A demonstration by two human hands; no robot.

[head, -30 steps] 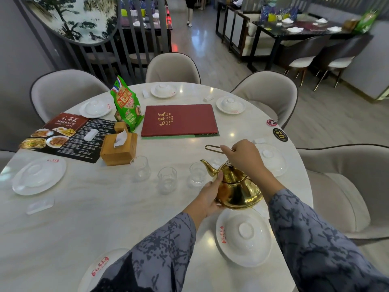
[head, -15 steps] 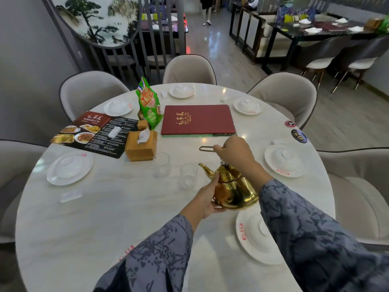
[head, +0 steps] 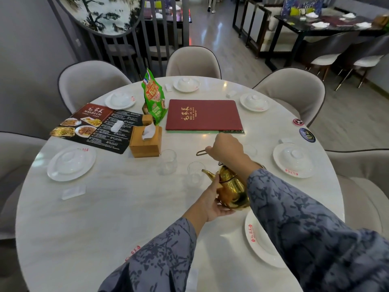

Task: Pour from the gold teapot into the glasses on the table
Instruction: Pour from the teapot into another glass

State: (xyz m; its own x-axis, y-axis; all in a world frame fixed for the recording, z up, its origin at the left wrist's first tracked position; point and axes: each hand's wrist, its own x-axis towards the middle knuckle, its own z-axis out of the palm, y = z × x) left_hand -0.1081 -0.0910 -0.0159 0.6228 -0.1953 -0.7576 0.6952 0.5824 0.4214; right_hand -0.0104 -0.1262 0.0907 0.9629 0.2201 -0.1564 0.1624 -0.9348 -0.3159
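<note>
The gold teapot (head: 230, 190) hangs above the round white table (head: 105, 218), its spout pointing left over a clear glass (head: 195, 173). My right hand (head: 226, 149) grips the thin wire handle from above. Under the pot's left side, my left hand (head: 211, 204) cups its belly and base. A second clear glass (head: 168, 162) stands further left, near the tissue box. A third glass (head: 250, 150) shows partly behind my right hand. No stream of liquid is visible.
A wooden tissue box (head: 145, 142), a green snack bag (head: 154, 100), a red menu book (head: 203, 115) and a black picture menu (head: 94, 127) lie beyond the glasses. White plates with upturned bowls (head: 294, 160) ring the table edge; one plate (head: 260, 239) sits under my right sleeve. Grey chairs surround the table.
The teapot has risen and tipped a little, its spout now over the nearest glass. The camera view has shifted so the table sits further right. Both hands keep their hold.
</note>
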